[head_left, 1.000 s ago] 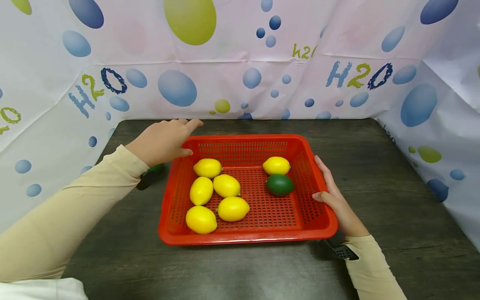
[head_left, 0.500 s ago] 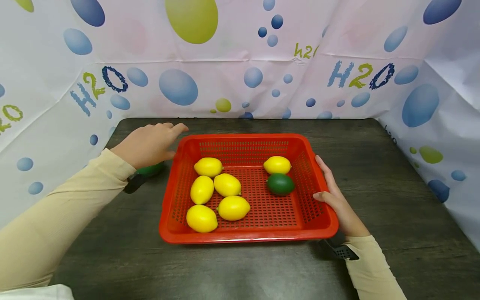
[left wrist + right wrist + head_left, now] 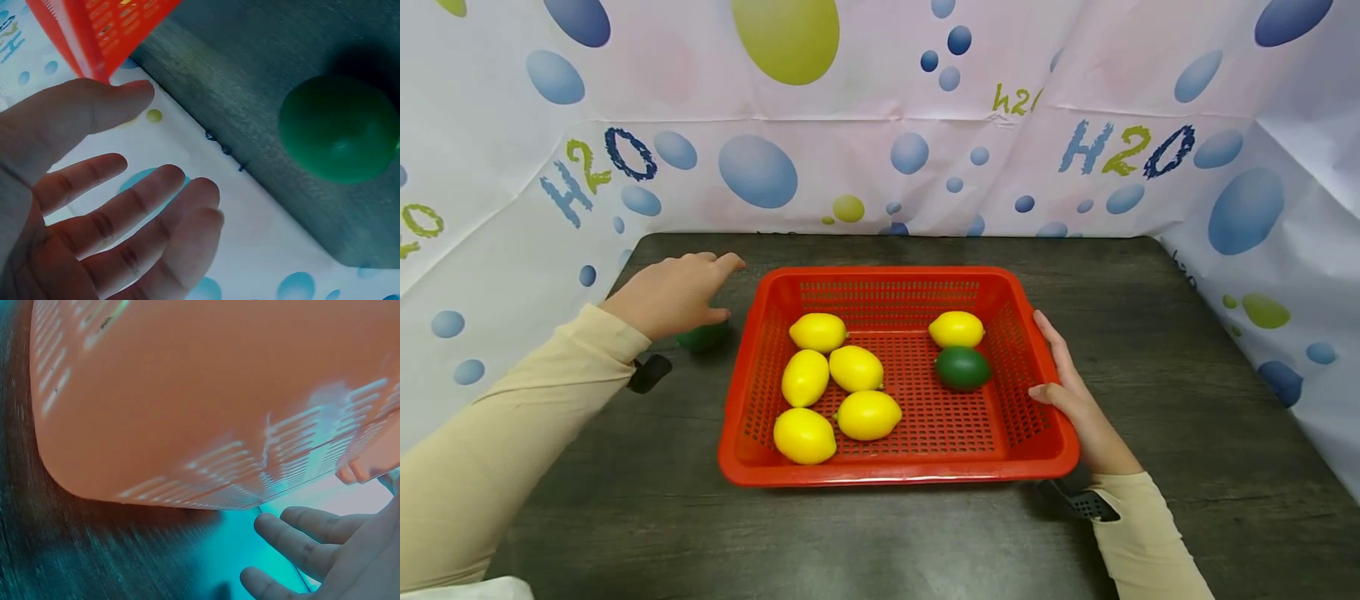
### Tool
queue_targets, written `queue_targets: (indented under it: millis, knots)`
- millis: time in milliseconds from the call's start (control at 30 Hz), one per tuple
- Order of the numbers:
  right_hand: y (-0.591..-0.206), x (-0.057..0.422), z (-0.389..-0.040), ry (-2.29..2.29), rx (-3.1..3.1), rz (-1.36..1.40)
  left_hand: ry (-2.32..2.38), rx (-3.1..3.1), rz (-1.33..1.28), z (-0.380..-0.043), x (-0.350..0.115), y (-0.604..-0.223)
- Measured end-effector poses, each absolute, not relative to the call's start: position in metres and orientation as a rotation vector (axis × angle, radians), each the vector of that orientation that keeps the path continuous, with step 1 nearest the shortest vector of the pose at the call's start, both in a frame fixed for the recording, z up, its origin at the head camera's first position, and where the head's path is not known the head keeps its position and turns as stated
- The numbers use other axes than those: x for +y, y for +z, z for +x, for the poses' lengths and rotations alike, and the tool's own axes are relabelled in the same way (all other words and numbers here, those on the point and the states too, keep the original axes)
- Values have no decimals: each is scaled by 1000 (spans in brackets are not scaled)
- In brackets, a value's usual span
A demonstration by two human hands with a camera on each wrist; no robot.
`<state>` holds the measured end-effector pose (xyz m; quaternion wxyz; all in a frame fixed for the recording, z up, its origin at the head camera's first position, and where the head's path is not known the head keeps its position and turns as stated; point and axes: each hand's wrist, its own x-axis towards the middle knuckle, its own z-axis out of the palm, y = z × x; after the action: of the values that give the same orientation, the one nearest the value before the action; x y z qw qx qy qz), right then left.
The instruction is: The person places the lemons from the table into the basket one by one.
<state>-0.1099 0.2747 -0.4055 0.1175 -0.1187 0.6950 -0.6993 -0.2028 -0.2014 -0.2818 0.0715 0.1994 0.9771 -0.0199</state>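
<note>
A red plastic basket (image 3: 895,472) holds several yellow lemons (image 3: 868,415), most at its left, and one dark green lime (image 3: 962,367) at its right. My left hand (image 3: 664,293) is in the air left of the basket, fingers spread and holding nothing. Below it on the table lies another green lime (image 3: 703,337), partly hidden by the hand in the head view; the left wrist view shows this lime (image 3: 339,128) apart from the fingers. With the thumb over the rim and fingers along the outside, my right hand (image 3: 1078,408) holds the basket's right side.
The dark wooden table (image 3: 880,542) extends around the basket. A white sheet (image 3: 880,117) printed with bubbles and lettering hangs behind the table and along both sides. Dark straps (image 3: 651,373) with wrist cameras sit at the wrists.
My left hand has moved left, away from the basket's left rim, toward the lime on the table. The right hand and the basket stay in place.
</note>
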Motion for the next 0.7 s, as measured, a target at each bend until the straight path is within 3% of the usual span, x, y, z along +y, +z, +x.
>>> queue_targets:
  millis: [700]
  knots:
    - [-405,274,-109,-2051,2040,-335,-11,2822,446,-215,-237,-317]
